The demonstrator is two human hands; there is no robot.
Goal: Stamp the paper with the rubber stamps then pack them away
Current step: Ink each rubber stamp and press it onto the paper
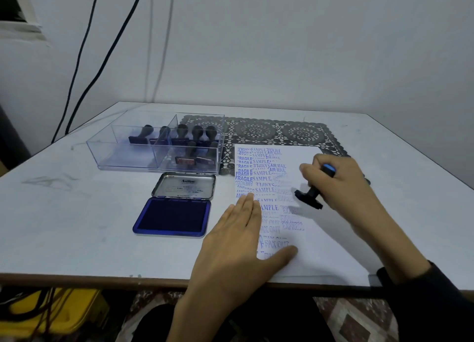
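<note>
One stamp in right hand, seemingly above paper | left hand on paper

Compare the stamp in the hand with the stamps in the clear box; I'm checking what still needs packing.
The held stamp is gripped by the right hand, tilted over the paper; the boxed stamps stand handle-up in the clear box, untouched. The held stamp's handle end shows blue; the boxed stamps' handles look all dark. Both have dark handles on flat bases.
</note>
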